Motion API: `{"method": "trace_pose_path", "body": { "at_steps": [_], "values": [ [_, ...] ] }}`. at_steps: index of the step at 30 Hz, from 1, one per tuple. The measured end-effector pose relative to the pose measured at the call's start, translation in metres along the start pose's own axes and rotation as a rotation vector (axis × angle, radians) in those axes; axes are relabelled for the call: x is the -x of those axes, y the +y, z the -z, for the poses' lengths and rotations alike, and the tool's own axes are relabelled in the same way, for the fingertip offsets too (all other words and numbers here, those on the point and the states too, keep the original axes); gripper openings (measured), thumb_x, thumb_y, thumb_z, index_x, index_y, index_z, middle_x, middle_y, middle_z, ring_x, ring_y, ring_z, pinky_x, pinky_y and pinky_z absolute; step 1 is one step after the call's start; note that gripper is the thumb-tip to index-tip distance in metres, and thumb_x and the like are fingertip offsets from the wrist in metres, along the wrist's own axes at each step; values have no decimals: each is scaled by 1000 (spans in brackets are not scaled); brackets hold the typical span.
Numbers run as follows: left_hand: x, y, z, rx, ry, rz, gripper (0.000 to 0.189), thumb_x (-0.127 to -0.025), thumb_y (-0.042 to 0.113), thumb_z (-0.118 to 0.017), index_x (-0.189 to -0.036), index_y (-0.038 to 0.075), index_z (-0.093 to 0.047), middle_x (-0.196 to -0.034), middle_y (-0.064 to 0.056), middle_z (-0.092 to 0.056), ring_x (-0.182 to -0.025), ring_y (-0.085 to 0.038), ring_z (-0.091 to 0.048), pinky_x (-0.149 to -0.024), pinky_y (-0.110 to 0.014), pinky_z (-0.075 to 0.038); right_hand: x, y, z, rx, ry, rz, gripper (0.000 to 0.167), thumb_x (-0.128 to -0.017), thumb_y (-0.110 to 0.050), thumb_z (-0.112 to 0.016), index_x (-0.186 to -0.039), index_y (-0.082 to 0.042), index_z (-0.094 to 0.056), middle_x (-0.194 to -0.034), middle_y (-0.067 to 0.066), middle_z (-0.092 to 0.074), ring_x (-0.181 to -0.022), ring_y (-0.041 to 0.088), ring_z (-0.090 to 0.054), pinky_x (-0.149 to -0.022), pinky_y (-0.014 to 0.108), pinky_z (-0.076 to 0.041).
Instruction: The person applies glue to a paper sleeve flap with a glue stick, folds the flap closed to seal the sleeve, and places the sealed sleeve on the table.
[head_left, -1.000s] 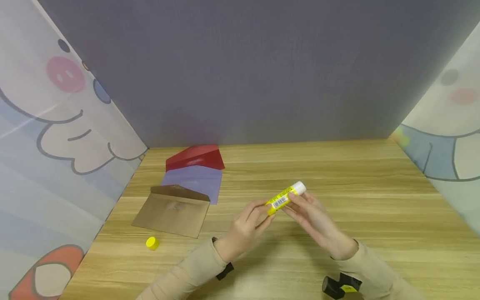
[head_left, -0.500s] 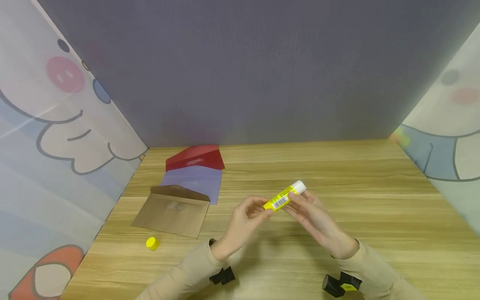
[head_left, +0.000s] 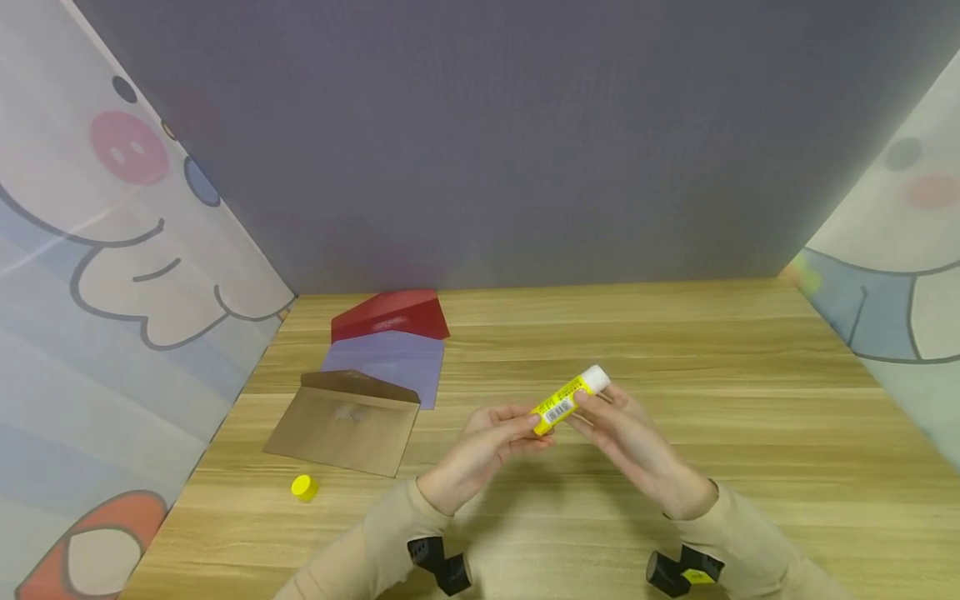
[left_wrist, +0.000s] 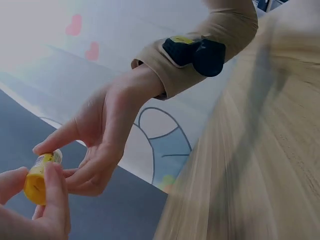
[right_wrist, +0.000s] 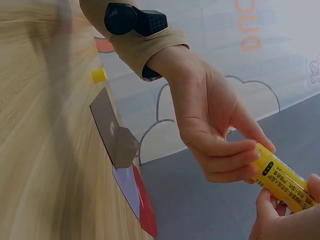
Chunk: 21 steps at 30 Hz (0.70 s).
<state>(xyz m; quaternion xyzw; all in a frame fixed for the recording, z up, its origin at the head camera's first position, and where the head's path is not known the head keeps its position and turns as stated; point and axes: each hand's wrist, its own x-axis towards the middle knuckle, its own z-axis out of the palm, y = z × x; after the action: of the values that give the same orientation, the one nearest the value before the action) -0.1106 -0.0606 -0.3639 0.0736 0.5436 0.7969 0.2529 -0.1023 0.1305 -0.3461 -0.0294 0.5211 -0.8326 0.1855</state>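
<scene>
A yellow glue stick (head_left: 558, 408) with a white end is held tilted above the table between both hands. My left hand (head_left: 483, 450) pinches its lower yellow end between thumb and fingers, which the left wrist view shows close up on the glue stick (left_wrist: 36, 185). Nearer the white end, my right hand (head_left: 637, 446) grips the tube, thumb on the label side. In the right wrist view, dark printing runs along the tube (right_wrist: 285, 182). Its yellow cap (head_left: 304, 487) rests apart on the table at the left.
On the left of the wooden table (head_left: 712, 350) lie a brown envelope (head_left: 345, 429) with its flap up, a purple envelope (head_left: 393, 358) and a red envelope (head_left: 390, 315), partly overlapping. A grey wall (head_left: 525, 150) closes the back; printed curtains hang at both sides.
My left hand's fingers have loosened and turned round the tube's lower end, then closed on it again. The right hand has stayed in place. Envelopes and cap have not moved.
</scene>
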Motion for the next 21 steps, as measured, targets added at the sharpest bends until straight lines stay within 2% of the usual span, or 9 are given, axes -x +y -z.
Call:
{"method": "trace_pose_path", "body": {
  "at_steps": [3,6,10,13,16,18,21],
  "values": [
    [1,0,-1,11,28,-8,29,-84,3,-56,-106,-15,-50,-90,-9,-61,-75,-14,-62,-82,-32,-48,0,1,1,4,2,-6,55,-90,-12,-49,-133,4,-19,-127,11,-29,-114,12,-41,-98,29,-34],
    [2,0,-3,-13,59,-57,28,-82,1,-58,-104,-15,-52,-89,-10,-63,-73,-15,-63,-83,-37,-48,0,1,0,3,6,0,51,-90,-12,-49,-131,2,-22,-125,9,-31,-114,12,-41,-98,29,-34],
    [3,-1,-7,-129,110,-174,30,-78,0,-62,-103,-16,-53,-89,-14,-64,-72,-14,-63,-80,-38,-49,0,1,-1,-3,19,7,48,-91,-13,-49,-130,1,-24,-124,8,-33,-113,11,-42,-98,29,-34],
    [3,-3,-8,-254,158,-267,29,-77,-1,-65,-100,-13,-56,-90,-20,-63,-71,-12,-63,-74,-34,-51,0,0,-2,-27,40,-2,50,-90,-13,-49,-130,1,-23,-124,8,-33,-112,11,-44,-98,29,-35],
    [3,-6,-9,-392,198,-375,25,-75,0,-67,-97,-9,-59,-89,-21,-62,-71,-11,-62,-71,-29,-52,0,0,-3,-50,58,-14,51,-90,-13,-49,-131,0,-22,-125,9,-33,-112,10,-45,-98,29,-34],
    [3,-9,-10,-503,218,-476,23,-74,0,-68,-95,-6,-60,-89,-17,-61,-73,-13,-61,-70,-27,-52,0,-1,-4,-57,62,-17,50,-91,-13,-49,-130,0,-22,-125,9,-33,-112,10,-45,-98,29,-34],
    [3,-12,-10,-667,217,-673,22,-72,-2,-69,-93,-4,-61,-87,-13,-61,-74,-17,-61,-71,-25,-52,0,-1,-4,-60,59,-17,49,-91,-13,-48,-131,-1,-22,-127,10,-31,-112,10,-44,-98,30,-34]
  ]
}}
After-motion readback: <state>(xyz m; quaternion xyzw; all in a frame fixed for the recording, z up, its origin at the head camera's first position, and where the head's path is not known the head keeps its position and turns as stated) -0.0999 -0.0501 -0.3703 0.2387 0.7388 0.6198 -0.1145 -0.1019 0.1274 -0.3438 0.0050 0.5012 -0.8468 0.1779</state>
